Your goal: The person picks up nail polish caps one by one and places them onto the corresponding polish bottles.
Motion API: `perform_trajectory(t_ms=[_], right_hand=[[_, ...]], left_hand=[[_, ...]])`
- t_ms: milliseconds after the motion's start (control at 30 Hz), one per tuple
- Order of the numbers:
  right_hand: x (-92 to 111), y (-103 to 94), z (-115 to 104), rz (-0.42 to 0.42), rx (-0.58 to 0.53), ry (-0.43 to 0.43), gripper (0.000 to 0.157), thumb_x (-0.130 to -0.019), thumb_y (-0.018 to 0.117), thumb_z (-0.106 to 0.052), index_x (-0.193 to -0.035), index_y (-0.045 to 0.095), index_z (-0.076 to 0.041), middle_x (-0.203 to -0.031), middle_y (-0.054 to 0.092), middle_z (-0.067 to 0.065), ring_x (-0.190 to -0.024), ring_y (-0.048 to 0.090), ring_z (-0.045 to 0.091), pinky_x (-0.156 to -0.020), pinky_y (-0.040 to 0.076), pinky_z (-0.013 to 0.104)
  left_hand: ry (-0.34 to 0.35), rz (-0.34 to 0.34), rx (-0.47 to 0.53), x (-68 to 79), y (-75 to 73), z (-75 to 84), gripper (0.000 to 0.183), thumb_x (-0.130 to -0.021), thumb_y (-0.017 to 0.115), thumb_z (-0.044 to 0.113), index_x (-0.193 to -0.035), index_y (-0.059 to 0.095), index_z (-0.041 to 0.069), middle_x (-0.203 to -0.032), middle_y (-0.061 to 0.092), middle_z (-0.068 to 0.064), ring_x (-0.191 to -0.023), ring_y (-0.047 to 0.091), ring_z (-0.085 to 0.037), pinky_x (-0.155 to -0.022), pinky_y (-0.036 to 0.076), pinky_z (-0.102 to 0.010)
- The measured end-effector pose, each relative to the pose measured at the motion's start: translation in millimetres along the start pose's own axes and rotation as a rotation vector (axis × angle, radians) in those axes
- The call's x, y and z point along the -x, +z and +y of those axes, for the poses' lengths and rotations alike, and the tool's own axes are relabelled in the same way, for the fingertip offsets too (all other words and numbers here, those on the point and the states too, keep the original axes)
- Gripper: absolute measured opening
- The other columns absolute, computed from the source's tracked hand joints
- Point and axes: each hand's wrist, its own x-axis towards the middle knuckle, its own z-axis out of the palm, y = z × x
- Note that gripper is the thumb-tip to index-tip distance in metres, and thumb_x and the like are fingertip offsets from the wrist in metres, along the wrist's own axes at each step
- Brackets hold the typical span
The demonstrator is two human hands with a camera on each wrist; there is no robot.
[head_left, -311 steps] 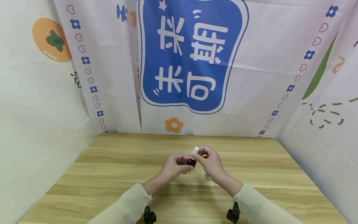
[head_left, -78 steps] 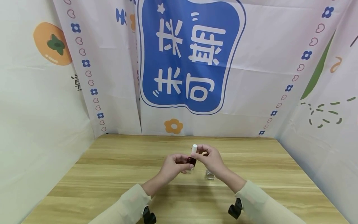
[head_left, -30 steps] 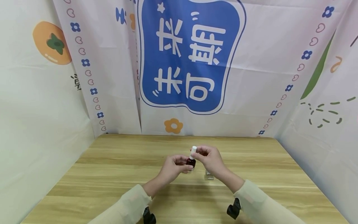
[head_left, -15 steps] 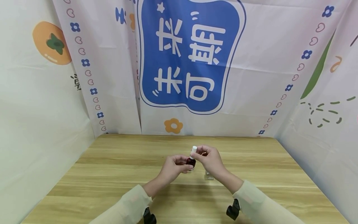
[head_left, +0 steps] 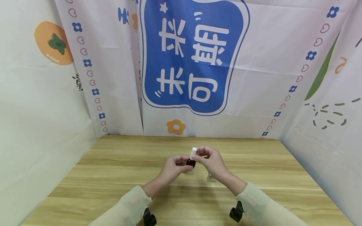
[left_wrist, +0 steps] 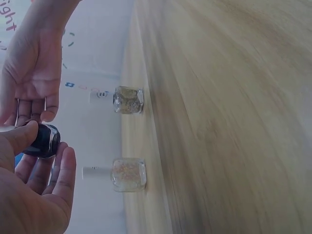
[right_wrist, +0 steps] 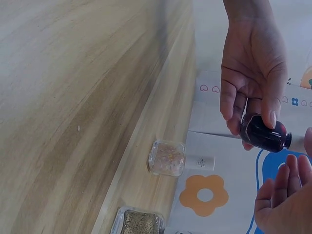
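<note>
My left hand (head_left: pixel 175 168) grips a small dark red nail polish bottle (head_left: pixel 190 163), thumb on one side and fingers on the other. Above it, the thumb and fingers of my right hand (head_left: pixel 211 160) pinch the white cap (head_left: pixel 193 152), which is in line with the bottle's neck. In the right wrist view a short dark neck shows between the bottle (right_wrist: pixel 263 132) and the cap (right_wrist: pixel 296 142). Both hands hold the bottle above the table, leaning slightly.
Two more nail polish bottles with white caps stand upright on the wooden table (head_left: pixel 127 175): one with gold glitter (left_wrist: pixel 128 100), one with pinkish flakes (left_wrist: pixel 128 174). In the head view my hands partly hide them. A printed cloth (head_left: pixel 260 100) hangs behind the table.
Both hands stay on the bottle and cap throughout. Over the last half second the bottle and cap have shifted slightly left. The cap's tilt has varied a little across the frames.
</note>
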Motion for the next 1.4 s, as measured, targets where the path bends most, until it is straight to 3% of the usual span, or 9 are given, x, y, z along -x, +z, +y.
perform_trajectory(t_ms=[100,333,733,1400], right_hand=[[0,0.5,1,-0.024,0.002,-0.001,0.02,-0.085,0.077,-0.014,-0.098,0.068,-0.003,-0.091,0.067,0.005,-0.087,0.061,0.02,-0.075,0.052,0.029],[2,6.2,2,-0.054,0.025,0.0,0.019,-0.085,0.077,-0.015,-0.098,0.069,-0.004,-0.09,0.067,0.005,-0.086,0.061,0.021,-0.073,0.052,0.029],[7,20.3,12,-0.037,0.004,0.04,0.017,-0.084,0.077,-0.013,-0.095,0.068,-0.004,-0.087,0.066,0.004,-0.083,0.061,0.02,-0.072,0.052,0.029],[17,35.5,22,-0.051,0.065,0.075,0.016,-0.085,0.077,-0.015,-0.095,0.068,-0.005,-0.086,0.064,0.001,-0.083,0.059,0.017,-0.069,0.051,0.026]], left_hand=[[0.016,-0.011,-0.002,3.8,-1.6,4.7,0.019,-0.084,0.071,-0.005,-0.1,0.065,-0.011,-0.093,0.069,-0.017,-0.08,0.065,-0.017,-0.072,0.057,-0.032],[-0.006,-0.043,-0.013,-8.5,-9.9,-30.7,0.02,-0.083,0.073,-0.002,-0.102,0.067,-0.007,-0.097,0.069,-0.015,-0.083,0.066,-0.021,-0.074,0.057,-0.034],[0.002,-0.075,-0.071,-2.6,-20.8,-37.3,0.022,-0.083,0.077,0.008,-0.102,0.069,0.0,-0.1,0.068,-0.01,-0.087,0.066,-0.023,-0.075,0.057,-0.034],[0.015,-0.147,-0.2,-1.9,-32.9,-50.0,0.017,-0.081,0.078,0.004,-0.098,0.072,0.003,-0.09,0.07,-0.006,-0.082,0.063,-0.023,-0.067,0.054,-0.026]])
